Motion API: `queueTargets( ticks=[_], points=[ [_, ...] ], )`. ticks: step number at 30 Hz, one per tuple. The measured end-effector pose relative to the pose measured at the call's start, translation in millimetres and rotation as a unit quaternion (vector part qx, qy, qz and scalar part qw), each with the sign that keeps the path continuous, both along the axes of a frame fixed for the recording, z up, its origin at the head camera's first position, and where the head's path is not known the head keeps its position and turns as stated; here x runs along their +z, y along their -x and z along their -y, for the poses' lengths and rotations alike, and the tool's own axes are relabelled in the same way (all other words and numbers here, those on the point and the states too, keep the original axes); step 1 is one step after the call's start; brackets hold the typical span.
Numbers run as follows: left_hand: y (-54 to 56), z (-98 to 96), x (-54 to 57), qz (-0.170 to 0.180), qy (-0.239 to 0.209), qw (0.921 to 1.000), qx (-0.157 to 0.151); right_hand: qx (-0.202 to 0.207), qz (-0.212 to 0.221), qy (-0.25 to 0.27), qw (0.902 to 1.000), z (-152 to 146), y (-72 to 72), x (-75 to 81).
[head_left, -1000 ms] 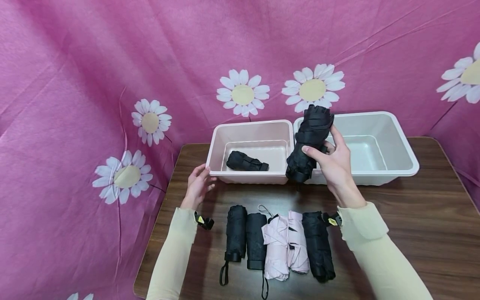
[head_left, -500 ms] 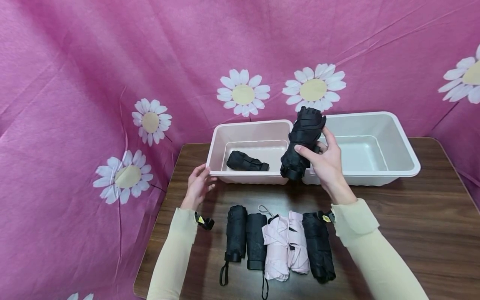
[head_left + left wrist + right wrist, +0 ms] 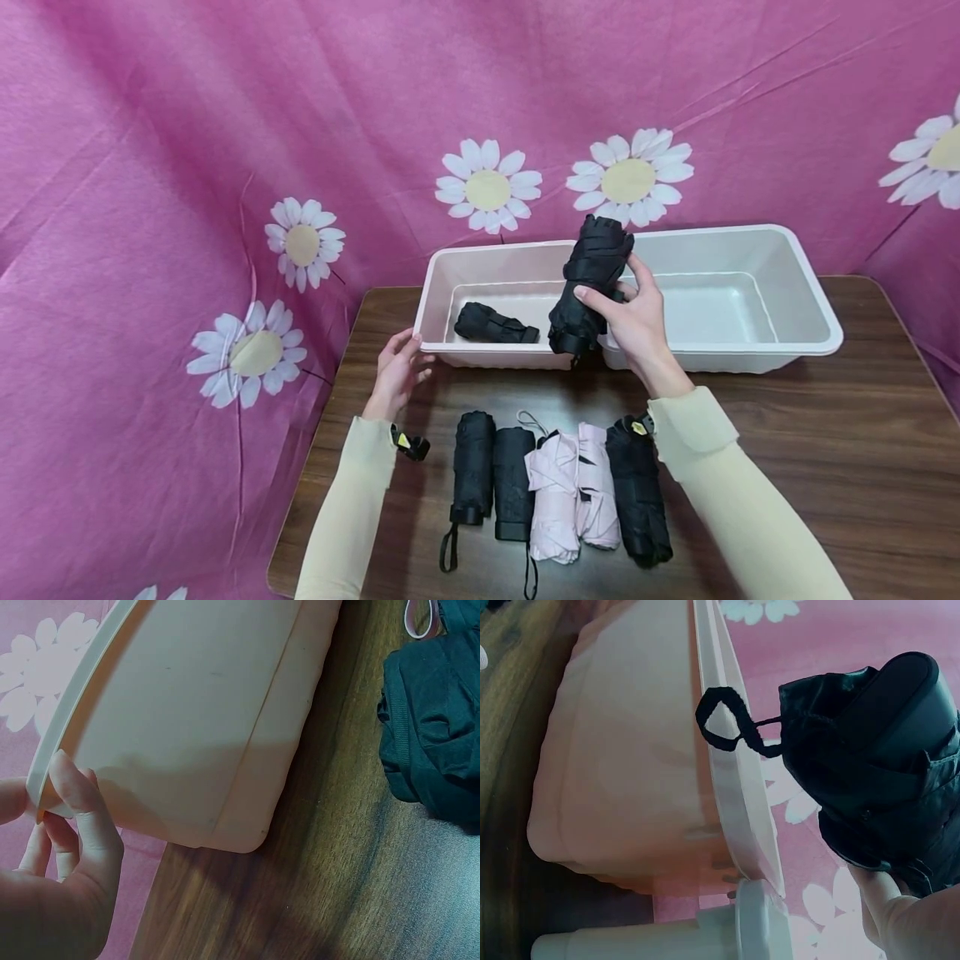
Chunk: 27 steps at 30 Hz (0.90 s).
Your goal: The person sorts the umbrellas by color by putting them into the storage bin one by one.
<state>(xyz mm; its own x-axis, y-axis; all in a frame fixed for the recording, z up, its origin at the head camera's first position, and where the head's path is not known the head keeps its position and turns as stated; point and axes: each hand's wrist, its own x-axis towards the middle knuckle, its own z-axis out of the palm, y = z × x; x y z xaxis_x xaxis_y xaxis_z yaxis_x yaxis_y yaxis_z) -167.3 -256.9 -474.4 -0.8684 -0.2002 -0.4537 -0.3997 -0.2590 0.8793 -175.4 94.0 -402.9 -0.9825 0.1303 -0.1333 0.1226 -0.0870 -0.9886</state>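
Observation:
My right hand [image 3: 633, 321] grips a folded black umbrella [image 3: 592, 279], held tilted above the inner right end of the left bin [image 3: 502, 357]. In the right wrist view a wrist loop [image 3: 724, 724] dangles from the umbrella [image 3: 885, 765] beside the bin's rim. With thumb and fingers, my left hand [image 3: 397, 371] pinches the rim at the left bin's front left corner; the left wrist view shows the thumb [image 3: 75, 787] on the rim. Inside that bin lies a smaller folded black umbrella [image 3: 495, 323].
The right bin [image 3: 720, 360] stands beside the left one. In front, a row on the wooden table [image 3: 825, 467] holds several black umbrellas [image 3: 472, 467] and two pale pink umbrellas [image 3: 553, 500]. A pink flowered cloth [image 3: 390, 100] hangs behind the bins.
My right hand has carried the black umbrella leftward, from over the junction of the two bins to over the left bin's right end. My left hand stays at the rim.

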Motion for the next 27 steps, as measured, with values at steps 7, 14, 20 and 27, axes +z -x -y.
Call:
queueTargets(
  ticks=[7, 14, 20, 27],
  points=[
    [0.1, -1.0, -1.2, -0.002, 0.002, 1.0, 0.004, -0.002, 0.015, -0.005, 0.9999, 2.4, 1.9, -2.7],
    [-0.5, -0.6, -1.3, -0.006, 0.002, 1.0, 0.002, 0.001, 0.016, -0.003, 0.9999, 4.6, 6.9, -5.0],
    [-0.1, 0.0, -1.8, -0.004, 0.004, 1.0, 0.003, 0.01, 0.02, -0.007, 0.9997, 6.6, 11.1, -8.1],
    [0.5, 0.3, -2.3, -0.003, 0.002, 1.0, 0.004, 0.003, 0.013, -0.026, 0.9996, 9.1, 15.4, -10.4]
  ],
)
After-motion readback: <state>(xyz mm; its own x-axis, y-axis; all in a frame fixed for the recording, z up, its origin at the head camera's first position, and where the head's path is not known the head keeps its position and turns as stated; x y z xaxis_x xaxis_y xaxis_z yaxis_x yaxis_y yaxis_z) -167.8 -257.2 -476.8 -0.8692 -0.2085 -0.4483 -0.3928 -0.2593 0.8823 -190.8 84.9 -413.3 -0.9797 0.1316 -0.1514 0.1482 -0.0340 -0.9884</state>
